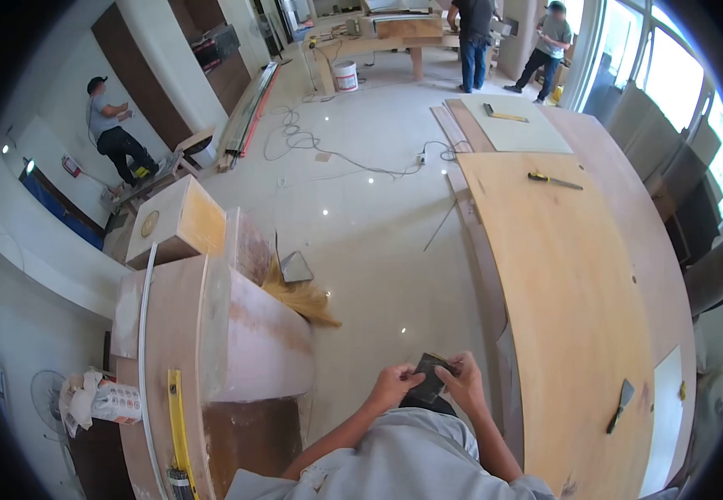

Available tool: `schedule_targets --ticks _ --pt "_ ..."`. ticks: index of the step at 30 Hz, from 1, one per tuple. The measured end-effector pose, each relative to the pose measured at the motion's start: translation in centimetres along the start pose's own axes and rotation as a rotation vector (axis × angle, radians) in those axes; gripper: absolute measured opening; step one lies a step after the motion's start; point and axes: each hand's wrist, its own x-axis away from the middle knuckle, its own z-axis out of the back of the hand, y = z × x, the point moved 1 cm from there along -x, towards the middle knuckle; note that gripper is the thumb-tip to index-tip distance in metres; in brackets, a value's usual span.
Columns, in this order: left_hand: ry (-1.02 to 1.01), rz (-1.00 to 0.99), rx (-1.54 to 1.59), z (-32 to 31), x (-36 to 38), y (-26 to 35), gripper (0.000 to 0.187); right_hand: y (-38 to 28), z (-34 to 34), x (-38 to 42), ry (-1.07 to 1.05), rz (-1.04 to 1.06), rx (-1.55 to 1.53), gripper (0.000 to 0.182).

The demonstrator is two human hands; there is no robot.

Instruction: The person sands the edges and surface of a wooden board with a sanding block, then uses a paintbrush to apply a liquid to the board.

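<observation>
Fingers partly hiding it, a small dark, flat rectangular piece is spanning the left hand [398, 385] and right hand [461, 385], both pinching the dark piece [431, 379] above the glossy floor [361, 275], its material unclear.

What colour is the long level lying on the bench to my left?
The level is yellow, seen in the head view.

So the room's got a shiny pale floor [370, 250] with ceiling lights bouncing off it, and plain white walls [61, 75]. Tall windows [674, 75] on the right let in loads of bright light. There's a long plywood table [570, 275] down that side, a wooden bench [378, 42] at the far end, and a rounded cabinet [266, 333] on the left. Dark brown panels [140, 75] run along the left wall, and a fan [47, 396] sits bottom left.
</observation>
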Motion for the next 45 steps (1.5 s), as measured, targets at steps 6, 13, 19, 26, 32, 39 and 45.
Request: schedule_targets --ticks 6,13,19,26,32,39,45 --pt "0.013 -0.029 0.15 1.1 -5.7 6.5 0.026 -4.3 1.4 -9.2 -0.113 0.051 0.218 0.023" --pt "0.069 -0.089 0.171 3.9 -13.6 9.4 0.029 -6.9 1.1 -17.5 -0.284 0.269 0.294 0.03" --pt "0.078 -0.045 0.185 7.4 -20.2 12.1 0.024 -10.1 -0.6 -25.3 -0.336 0.232 0.294 0.04" --pt "0.076 -0.019 0.163 12.7 -33.1 17.7 0.021 -11.0 -4.1 -36.2 0.049 0.054 0.232 0.03" --pt "-0.172 -0.078 -0.002 17.4 -42.6 22.5 0.027 -15.1 -5.0 -42.9 0.181 0.04 0.233 0.017" --pt "-0.302 -0.012 -0.083 19.1 -51.4 27.0 0.027 -16.8 -6.4 -51.5 0.051 0.12 0.316 0.016" --pt "-0.147 0.197 0.006 20.5 -60.2 28.9 0.022 -17.6 -6.5 -60.7 -0.002 0.302 0.48 0.021"
